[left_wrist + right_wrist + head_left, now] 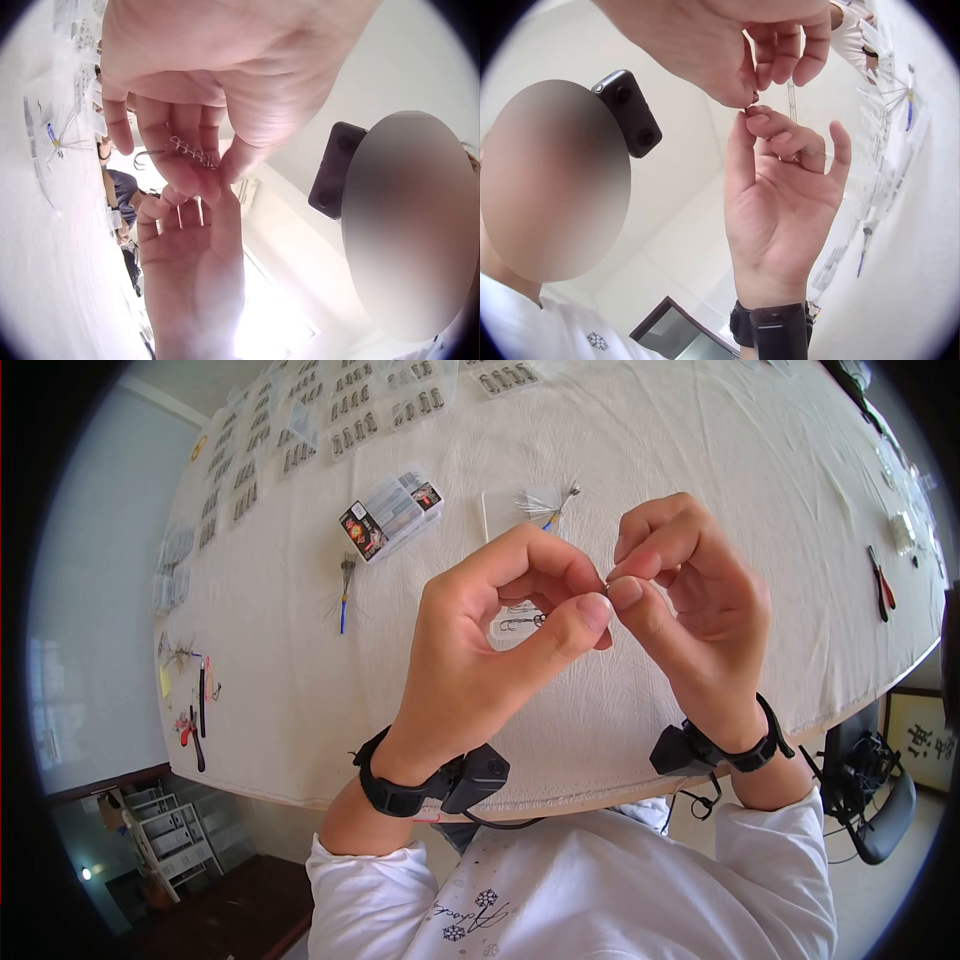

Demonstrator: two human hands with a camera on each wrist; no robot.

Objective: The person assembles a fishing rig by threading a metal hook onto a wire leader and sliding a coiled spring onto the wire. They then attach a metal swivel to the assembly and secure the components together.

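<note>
Both hands meet fingertip to fingertip above the table in the head view. My left hand curls its fingers and pinches with thumb and forefinger at the meeting point. In the left wrist view a fishing hook and a chain-like row of shiny metal links lie along that hand's fingers. Thumb and forefinger of my right hand pinch a tiny dark piece against the left fingertips; its kind is mostly hidden. Dark hooks show through the gap in the left hand in the head view.
A feathery lure with a blue end lies beside a clear plastic box. Another lure sits beyond the hands. Many clear packs of metal parts cover the far left. Pliers lie right and left.
</note>
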